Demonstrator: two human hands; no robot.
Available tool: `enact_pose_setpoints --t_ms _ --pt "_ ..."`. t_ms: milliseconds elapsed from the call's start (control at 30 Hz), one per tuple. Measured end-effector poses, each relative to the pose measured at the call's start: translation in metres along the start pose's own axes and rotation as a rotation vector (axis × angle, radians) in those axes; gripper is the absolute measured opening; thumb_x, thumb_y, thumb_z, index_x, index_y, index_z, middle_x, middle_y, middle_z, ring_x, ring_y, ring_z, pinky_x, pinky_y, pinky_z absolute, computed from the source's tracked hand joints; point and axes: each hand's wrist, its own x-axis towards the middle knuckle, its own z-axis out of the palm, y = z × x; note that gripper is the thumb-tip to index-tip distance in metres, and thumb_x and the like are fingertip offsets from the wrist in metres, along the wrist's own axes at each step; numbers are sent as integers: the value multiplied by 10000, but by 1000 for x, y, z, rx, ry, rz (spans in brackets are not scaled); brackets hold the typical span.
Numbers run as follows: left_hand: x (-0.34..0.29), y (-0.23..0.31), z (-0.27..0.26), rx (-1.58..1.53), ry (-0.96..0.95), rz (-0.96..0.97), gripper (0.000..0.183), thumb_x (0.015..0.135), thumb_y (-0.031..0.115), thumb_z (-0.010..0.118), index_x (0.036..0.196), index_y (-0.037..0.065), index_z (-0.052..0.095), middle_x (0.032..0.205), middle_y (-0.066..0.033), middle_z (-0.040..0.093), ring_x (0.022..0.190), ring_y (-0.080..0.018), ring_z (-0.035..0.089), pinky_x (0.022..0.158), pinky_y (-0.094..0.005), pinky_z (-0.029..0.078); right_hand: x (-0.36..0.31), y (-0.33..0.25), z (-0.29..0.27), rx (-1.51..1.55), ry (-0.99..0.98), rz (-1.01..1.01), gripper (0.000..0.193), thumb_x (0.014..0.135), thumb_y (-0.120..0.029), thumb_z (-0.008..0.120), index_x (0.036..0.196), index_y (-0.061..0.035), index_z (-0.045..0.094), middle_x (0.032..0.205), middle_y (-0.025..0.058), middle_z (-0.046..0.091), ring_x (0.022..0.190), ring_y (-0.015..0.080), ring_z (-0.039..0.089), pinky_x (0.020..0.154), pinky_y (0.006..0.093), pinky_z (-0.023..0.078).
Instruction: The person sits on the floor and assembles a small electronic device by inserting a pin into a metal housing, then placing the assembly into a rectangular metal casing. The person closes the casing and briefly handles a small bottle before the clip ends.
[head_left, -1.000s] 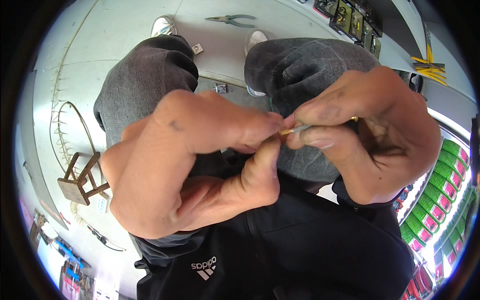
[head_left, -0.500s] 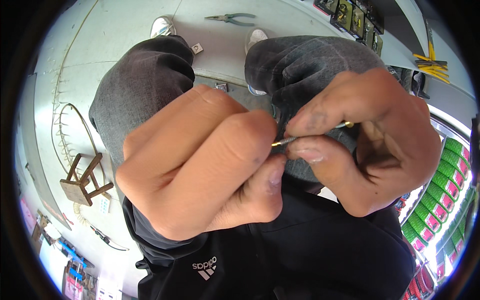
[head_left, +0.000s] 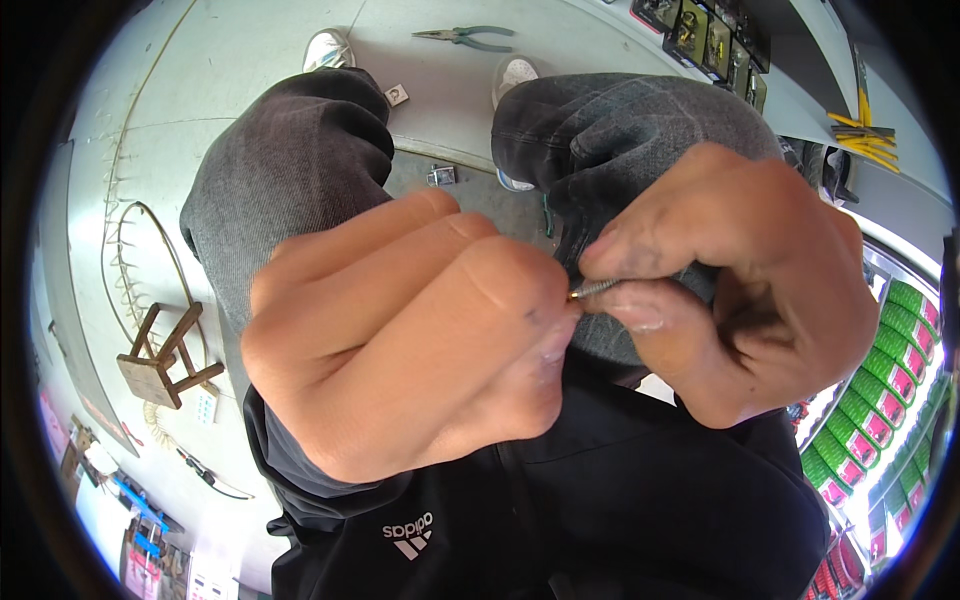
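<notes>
A thin grey ribbed rod (head_left: 598, 287) with a small gold-coloured tip lies between my two hands, above my lap. My right hand (head_left: 765, 290) is closed in a pinch, its thumb and forefinger on the ribbed part. From the other side my left hand (head_left: 410, 335) is curled shut, with its thumb and forefinger pressed together at the gold-coloured tip. Most of the rod is hidden by my fingers, so its exact kind does not show.
Long-nose pliers (head_left: 464, 39) lie on the floor beyond my shoes. A small square piece (head_left: 397, 95) and a small metallic piece (head_left: 441, 176) lie between my legs. At left stands a wooden stool (head_left: 150, 378); at right are green packages (head_left: 865, 410) and yellow rods (head_left: 868, 140).
My left hand has shifted slightly right, and its thumb and forefinger have closed over more of the gold-coloured tip. The brass-coloured end behind my right forefinger no longer shows.
</notes>
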Motion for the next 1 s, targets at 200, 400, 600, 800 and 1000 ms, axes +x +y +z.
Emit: enact_pose_setpoints --t_ms 200,400,600,800,1000 --pt "2 0 -2 20 -88 -16 221 889 85 615 794 -112 579 544 -96 459 434 -137 376 401 -286 246 3 -11 12 -134 121 28 178 716 123 717 859 89 616 733 155 671 596 203 664 516 258 517" --pt "3 0 -2 26 -108 -16 207 907 74 604 838 -119 582 576 -107 475 455 -142 391 417 -282 260 0 -9 20 -213 229 -5 182 670 127 731 812 86 626 704 143 657 563 209 668 496 254 506" --pt "3 -1 1 -7 -73 -5 202 910 71 605 845 -118 581 584 -106 477 468 -141 400 427 -284 271 4 -14 11 -222 132 28 187 662 130 731 808 81 626 682 130 642 564 208 674 495 250 506" --pt "3 1 -3 -12 -102 -29 181 890 54 614 842 -118 583 584 -104 479 470 -140 404 430 -283 277 0 -8 25 -191 288 -18 206 646 150 720 814 81 622 675 131 641 554 199 668 475 239 507" --pt "8 1 -5 -51 -192 -34 142 871 22 598 825 -112 581 585 -107 490 464 -149 419 430 -280 286 -4 -6 37 -145 415 -6 215 638 182 679 815 77 616 667 136 641 543 199 665 468 242 524"
